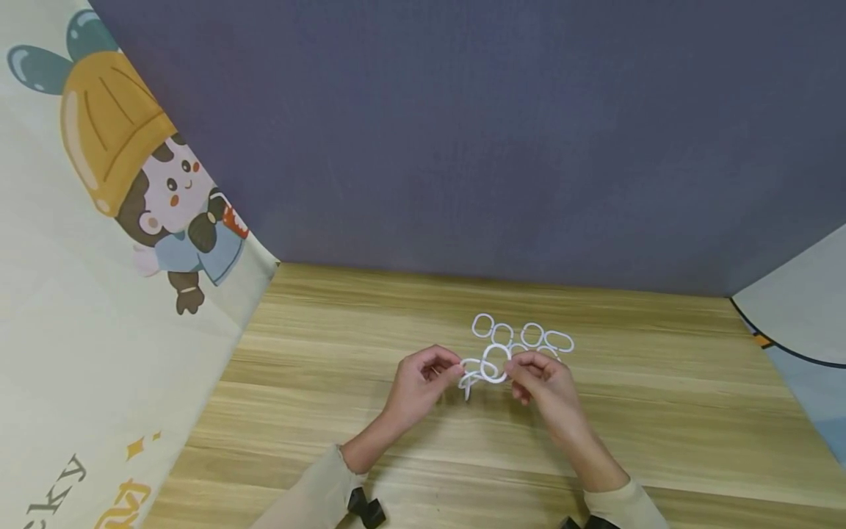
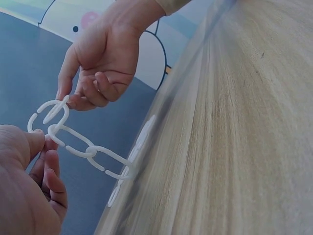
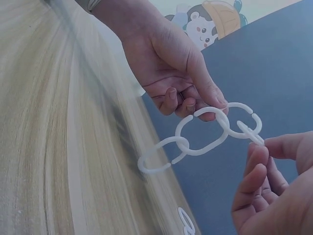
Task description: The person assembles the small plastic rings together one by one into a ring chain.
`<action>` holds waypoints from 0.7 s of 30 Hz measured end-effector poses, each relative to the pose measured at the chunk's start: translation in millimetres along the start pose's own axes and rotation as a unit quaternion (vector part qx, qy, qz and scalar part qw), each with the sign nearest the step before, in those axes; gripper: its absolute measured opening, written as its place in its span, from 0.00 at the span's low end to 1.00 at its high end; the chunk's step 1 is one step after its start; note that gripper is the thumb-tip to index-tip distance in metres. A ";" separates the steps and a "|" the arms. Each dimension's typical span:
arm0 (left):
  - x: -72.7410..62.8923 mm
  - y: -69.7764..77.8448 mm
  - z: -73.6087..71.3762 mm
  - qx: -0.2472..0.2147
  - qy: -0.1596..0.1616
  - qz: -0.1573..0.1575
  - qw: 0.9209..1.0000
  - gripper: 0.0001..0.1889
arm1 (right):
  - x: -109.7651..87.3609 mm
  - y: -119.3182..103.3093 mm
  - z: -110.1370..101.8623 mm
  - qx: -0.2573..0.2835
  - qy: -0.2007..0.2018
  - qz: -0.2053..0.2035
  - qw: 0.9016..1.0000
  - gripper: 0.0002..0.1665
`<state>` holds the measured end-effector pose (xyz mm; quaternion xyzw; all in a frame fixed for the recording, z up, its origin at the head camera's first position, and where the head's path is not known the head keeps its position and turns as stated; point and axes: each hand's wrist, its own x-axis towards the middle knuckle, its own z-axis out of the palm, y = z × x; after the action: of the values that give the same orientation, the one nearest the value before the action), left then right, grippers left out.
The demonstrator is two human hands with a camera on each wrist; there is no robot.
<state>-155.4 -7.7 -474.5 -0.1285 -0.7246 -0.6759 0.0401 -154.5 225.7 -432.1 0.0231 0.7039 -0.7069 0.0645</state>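
My left hand [image 1: 418, 388] pinches a white plastic C-shaped link [image 3: 238, 105] between thumb and fingertips. From that link hang further joined links [image 3: 203, 151], making a short chain whose lowest link [image 3: 155, 170] dangles near the tabletop. Opposite, my right hand [image 1: 550, 388] pinches another white link [image 1: 484, 361] by its edge. In the right wrist view this link [image 3: 250, 131] passes through the ring of the left hand's link. Each hand's other fingers curl loosely. Small gaps show in several links.
Several loose white links [image 1: 559, 333] lie in a cluster on the wood-grain table [image 1: 330, 330] beyond my hands. A dark blue-grey panel [image 1: 463, 147] stands along the back edge. On the left is a pale wall cloth [image 1: 53, 308] with a cartoon figure.
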 end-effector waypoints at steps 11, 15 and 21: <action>-0.9 -0.7 -0.3 0.033 -0.031 -0.030 0.999 0.05 | 1.9 -0.9 -3.5 0.020 0.018 -0.008 1.000 0.04; -0.1 -1.5 0.1 0.043 -0.050 -0.030 0.997 0.05 | 3.1 -1.7 -4.4 0.021 0.026 -0.007 0.999 0.04; 0.7 -3.3 1.5 0.052 -0.092 -0.028 0.994 0.07 | 4.6 -1.9 -5.9 0.032 0.031 -0.011 0.999 0.04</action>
<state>-156.8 -6.4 -477.6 -0.1677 -0.7626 -0.6235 -0.0386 -159.6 231.3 -430.8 0.0397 0.6828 -0.7287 0.0341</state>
